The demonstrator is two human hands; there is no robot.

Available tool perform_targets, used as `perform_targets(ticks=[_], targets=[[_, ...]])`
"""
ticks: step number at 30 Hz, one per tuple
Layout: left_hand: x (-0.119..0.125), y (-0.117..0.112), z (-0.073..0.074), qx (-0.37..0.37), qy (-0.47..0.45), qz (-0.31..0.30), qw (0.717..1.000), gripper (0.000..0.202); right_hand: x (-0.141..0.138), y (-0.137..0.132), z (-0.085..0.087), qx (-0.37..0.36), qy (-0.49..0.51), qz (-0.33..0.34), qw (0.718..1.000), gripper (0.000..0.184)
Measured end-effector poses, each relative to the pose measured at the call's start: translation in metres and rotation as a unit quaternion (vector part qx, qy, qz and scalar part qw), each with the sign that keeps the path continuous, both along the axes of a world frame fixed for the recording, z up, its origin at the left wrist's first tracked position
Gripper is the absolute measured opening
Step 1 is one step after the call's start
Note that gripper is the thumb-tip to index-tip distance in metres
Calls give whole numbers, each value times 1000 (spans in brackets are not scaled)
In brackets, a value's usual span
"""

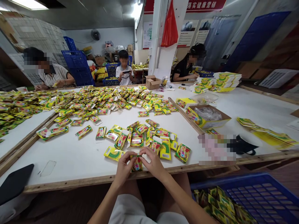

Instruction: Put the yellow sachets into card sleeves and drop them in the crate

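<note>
A small yellow-and-red foil packet [137,165] is held upright at the near edge of the white bench [70,155], the grip of the left hand [123,169] and right hand [154,165] clamped on its upper corners, seemingly to steady it, beside scattered yellow packets [140,140].

small packet [137,164] at near edge of table [70,158], loose packets [140,140] behind it, open box [205,117] right, crate [263,196] below right

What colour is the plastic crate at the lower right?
The crate is blue, shown best in the head view.
</note>
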State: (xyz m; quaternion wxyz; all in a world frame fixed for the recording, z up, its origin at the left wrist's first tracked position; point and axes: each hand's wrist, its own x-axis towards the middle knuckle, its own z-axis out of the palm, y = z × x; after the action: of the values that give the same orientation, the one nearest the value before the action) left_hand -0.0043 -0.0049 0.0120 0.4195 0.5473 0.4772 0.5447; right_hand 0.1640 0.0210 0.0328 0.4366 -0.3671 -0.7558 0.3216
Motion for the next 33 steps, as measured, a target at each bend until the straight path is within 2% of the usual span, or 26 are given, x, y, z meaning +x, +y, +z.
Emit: perform_targets(ticks=[3,7,10,13,16,19,26,29,31,33], targets=[[1,-1,-1,-9,-1,-10,1000,19,-2,-4,-10,-65,49,-4,997,12],[3,-2,-1,-11,-10,-24,1000,29,-12,-14,-21,-128,112,-23,985,35],[4,0,-2,-14,4,-25,1000,26,-18,-17,-26,-130,109,-42,985,31],[8,3,-4,-16,-1,5,1000,23,-21,-14,-28,-130,114,-64,983,28],[12,5,-4,-18,-26,4,999,43,-21,-10,-27,-143,180,-102,968,28],[14,4,-3,-50,-60,-34,996,60,-21,-9,-25,-144,227,-132,954,27],[28,-5,1,-64,-65,-33,995,44,-29,-23,-19,-127,218,-155,955,27],[21,-10,11,-43,7,-71,997,54,3,-38,-6,-115,160,-186,962,29],[-1,-9,18,5,120,-71,990,57,52,-53,6,-105,73,-238,963,31],[-37,-4,20,49,245,-43,967,46,115,-67,17,-96,-27,-320,942,36]])
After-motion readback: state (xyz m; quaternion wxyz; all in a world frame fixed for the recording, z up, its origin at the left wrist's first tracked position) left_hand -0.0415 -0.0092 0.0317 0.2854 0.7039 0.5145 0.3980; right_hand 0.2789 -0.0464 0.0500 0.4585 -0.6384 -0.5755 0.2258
